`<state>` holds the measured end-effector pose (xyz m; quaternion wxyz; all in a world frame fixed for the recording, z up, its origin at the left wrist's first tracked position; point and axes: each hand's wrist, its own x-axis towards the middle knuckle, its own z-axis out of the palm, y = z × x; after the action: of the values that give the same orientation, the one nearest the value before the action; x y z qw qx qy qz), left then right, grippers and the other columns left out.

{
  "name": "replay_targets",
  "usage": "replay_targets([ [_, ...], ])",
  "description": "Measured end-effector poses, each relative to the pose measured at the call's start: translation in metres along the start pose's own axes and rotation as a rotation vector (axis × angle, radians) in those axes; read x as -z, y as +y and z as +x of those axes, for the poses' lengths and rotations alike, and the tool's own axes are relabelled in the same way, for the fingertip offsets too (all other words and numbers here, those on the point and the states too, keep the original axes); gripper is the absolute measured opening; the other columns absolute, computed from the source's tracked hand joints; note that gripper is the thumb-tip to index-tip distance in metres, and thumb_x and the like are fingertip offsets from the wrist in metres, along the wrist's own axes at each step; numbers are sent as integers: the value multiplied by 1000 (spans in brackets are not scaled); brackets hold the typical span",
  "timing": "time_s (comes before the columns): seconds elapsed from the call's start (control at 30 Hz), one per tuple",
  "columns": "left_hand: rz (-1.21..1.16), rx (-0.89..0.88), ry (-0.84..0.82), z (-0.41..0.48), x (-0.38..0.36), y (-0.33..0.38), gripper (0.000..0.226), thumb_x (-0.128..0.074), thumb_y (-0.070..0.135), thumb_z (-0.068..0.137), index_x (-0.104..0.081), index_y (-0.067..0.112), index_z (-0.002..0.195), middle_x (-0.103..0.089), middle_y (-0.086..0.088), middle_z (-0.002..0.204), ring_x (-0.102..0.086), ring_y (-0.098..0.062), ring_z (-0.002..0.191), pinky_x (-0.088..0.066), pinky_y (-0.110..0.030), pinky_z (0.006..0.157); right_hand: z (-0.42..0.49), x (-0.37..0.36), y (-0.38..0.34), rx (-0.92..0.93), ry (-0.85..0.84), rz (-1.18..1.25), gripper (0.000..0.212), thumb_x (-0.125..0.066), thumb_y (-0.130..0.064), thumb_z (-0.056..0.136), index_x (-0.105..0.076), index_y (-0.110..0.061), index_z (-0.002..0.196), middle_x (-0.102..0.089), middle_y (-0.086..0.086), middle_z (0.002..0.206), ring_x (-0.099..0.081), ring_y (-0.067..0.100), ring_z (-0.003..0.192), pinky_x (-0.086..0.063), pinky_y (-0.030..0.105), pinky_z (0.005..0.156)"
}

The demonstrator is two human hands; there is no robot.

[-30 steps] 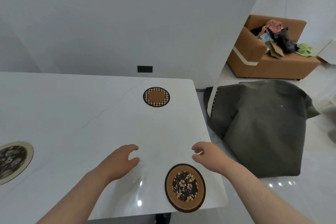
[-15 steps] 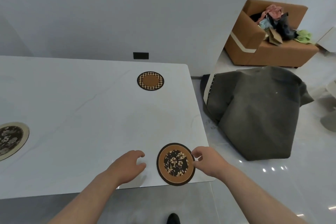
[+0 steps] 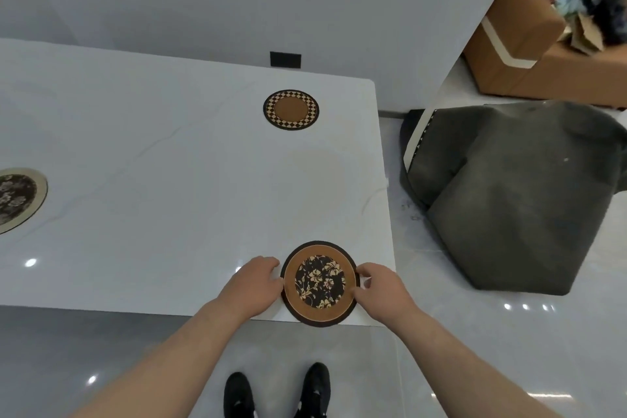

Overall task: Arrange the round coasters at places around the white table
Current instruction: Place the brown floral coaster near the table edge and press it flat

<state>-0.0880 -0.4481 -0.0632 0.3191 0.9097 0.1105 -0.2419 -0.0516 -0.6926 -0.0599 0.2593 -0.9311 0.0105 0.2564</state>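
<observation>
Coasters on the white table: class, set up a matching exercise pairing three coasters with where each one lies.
Things:
1. floral coaster with brown ring
2. checkered coaster
3. floral coaster with pale rim

Places:
A. far side, near the right end
B. cut off by the left edge of the view
C. near edge, between the left hand and right hand

Pairs: 1-C, 2-A, 3-B

Even, cool overhead light, fairly bright, small white glints on the glossy table [image 3: 142,180] and floor [image 3: 522,349], soft faint shadows under the hands, wide-angle bending of edges, slight softness overall, armchair [image 3: 529,54] in the far corner blurred.
</observation>
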Motion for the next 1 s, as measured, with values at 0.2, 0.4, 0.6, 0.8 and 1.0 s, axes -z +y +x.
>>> replay_targets([
  [0.2,-259,83,75,-6,-15,14,13,-51,6,80,-50,8,66,-48,-2,65,-44,-16,61,-34,-26,57,4,-7,5,-156,47,238,44,-69,-24,84,-59,-12,125,-64,4,119,-60,17,106,-50,31,92],
  [0.4,-733,347,128,-6,-18,12,19,-62,-6,77,-63,11,86,-61,-5,76,-56,-20,64,-50,-30,63,10,-11,9,-319,35,611,37,-72,-13,81,-61,-8,116,-66,5,101,-66,22,91,-57,37,87],
  [0.6,-863,415,130,-12,-14,19,18,-60,-13,77,-69,2,78,-70,-15,74,-65,-22,63,-56,-30,60,13,-12,7,-416,-62,782,12,-72,-2,81,-69,-3,92,-68,11,77,-58,16,60,-53,26,58],
  [0.8,-921,439,202,-21,-4,19,15,-59,-12,82,-67,0,86,-73,-18,81,-71,-25,69,-58,-32,58,10,-8,-2,-381,-57,836,3,-69,-4,85,-70,-6,87,-73,18,89,-67,22,73,-62,37,73],
  [1.0,-911,409,290,-35,29,22,11,-64,-8,81,-68,1,85,-74,-17,82,-71,-27,74,-59,-37,65,1,19,-32,-283,-68,923,2,-67,-2,86,-68,-4,87,-72,16,86,-67,22,73,-61,32,67],
])
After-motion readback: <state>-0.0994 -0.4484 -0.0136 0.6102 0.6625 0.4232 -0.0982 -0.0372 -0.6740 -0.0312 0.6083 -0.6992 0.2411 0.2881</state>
